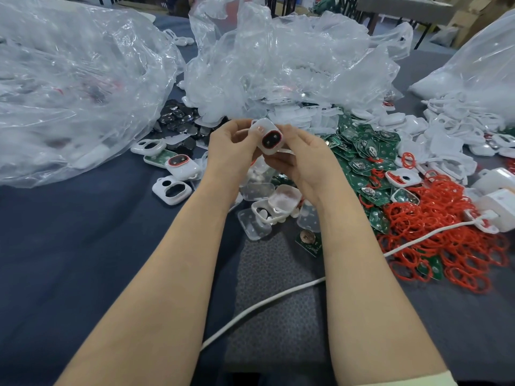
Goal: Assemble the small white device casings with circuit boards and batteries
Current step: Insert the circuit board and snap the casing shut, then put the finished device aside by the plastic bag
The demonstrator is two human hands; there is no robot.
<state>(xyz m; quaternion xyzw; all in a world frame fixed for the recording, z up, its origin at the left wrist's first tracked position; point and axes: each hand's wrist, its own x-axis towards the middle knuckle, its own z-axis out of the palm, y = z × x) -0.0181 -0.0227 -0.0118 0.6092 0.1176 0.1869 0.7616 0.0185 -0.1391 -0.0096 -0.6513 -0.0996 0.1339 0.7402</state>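
Both my hands hold one small white casing (268,137) above the table's middle. Its face shows a dark oval window ringed in red. My left hand (232,147) grips its left side with curled fingers. My right hand (299,160) grips its right side and underside. A finished-looking casing (182,165) with the same red-ringed window lies to the left, next to empty white front shells (172,190). Green circuit boards (365,151) are heaped to the right. Clear back covers (257,190) lie just below my hands.
Large crumpled clear plastic bags (69,87) fill the left and the back. A pile of red rubber rings (446,232) lies at the right, with white casing parts (451,129) behind it. Black round pieces (178,118) sit behind my left hand. A white cable (264,302) crosses the dark tablecloth.
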